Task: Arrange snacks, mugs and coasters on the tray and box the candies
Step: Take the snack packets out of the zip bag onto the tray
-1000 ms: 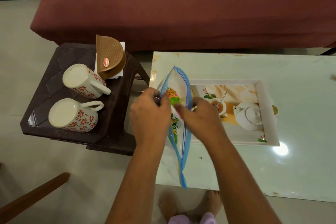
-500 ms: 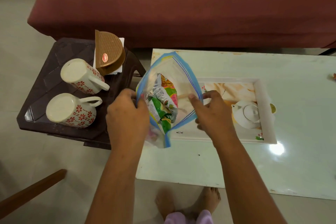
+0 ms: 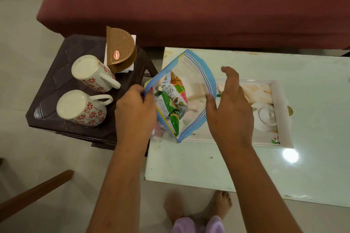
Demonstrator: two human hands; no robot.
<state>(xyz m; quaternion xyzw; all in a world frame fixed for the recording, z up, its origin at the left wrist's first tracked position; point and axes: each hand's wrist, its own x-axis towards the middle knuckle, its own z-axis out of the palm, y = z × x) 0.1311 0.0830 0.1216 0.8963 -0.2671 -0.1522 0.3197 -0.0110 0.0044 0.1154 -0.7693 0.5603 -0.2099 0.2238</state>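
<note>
Blue-rimmed zip bag [image 3: 197, 73], left hand [image 3: 134, 111] pinching its rim, right hand [image 3: 229, 111] fingers straight beside it, tray [image 3: 265, 143] beneath, mugs [image 3: 91, 75] aside.

Both forearms reach forward from below. The left hand [image 3: 135, 111] pinches the bag [image 3: 197, 73] by its rim between thumb and curled fingers (knuckles up). The right hand [image 3: 230, 113] is spread, fingers straight, its thumb tip seemingly touching the rim.
</note>
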